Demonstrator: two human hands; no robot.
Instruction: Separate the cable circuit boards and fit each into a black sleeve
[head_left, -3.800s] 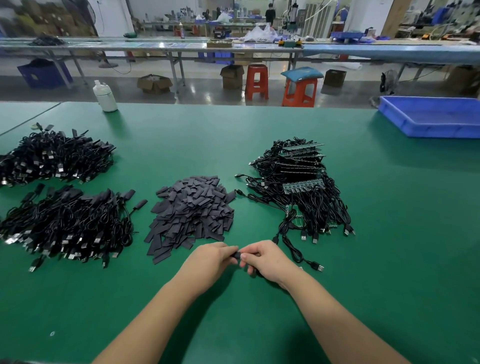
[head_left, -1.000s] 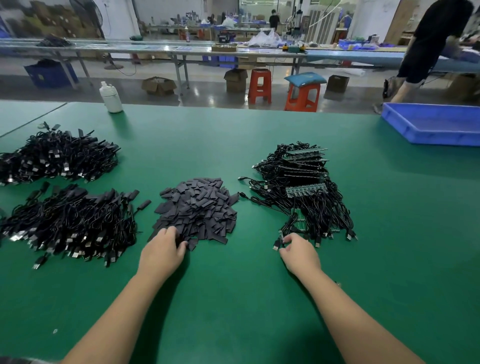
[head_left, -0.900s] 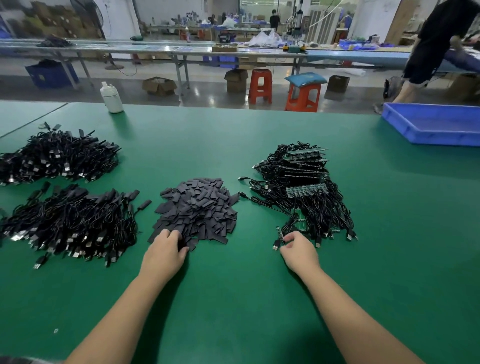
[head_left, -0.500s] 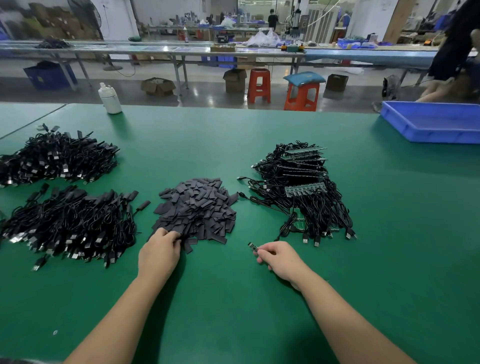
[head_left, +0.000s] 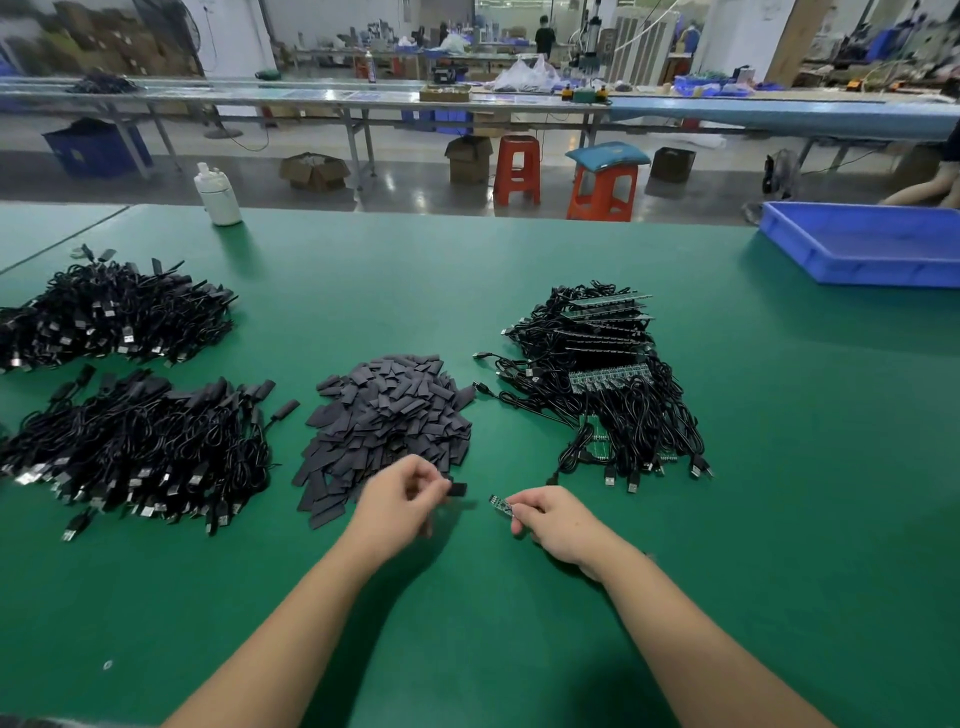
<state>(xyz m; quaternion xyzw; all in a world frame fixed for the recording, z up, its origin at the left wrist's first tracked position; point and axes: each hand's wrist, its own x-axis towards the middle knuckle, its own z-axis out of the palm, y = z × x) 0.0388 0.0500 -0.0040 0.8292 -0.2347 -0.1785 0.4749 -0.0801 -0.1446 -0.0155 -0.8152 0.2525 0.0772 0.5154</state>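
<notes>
Green table (head_left: 519, 649) fills the lower view, with a blue tray (head_left: 862, 244) at its far right edge and a white bottle (head_left: 218, 195) at its far left. Two heaps of finished black cables lie at left, one farther (head_left: 109, 314) and one nearer (head_left: 140, 447). Right of centre sits the pile of unseparated cables with board strips (head_left: 602, 379); at centre lies the pile of black sleeves (head_left: 389, 421), its near edge just beyond the left hand.

Left hand (head_left: 397, 506), fingers curled, pinches one black sleeve (head_left: 457, 489) between thumb and fingertips; the sleeve projects to the right, above the table, though motion blur leaves its exact outline uncertain. Right hand (head_left: 553, 522), fingers also curled, pinches a single small circuit board (head_left: 502, 505) whose free end points left toward the sleeve. Board and sleeve are near each other but apart, a narrow gap of green table showing between them. Both hands are in front of the two central piles, forearms entering from the bottom edge.
</notes>
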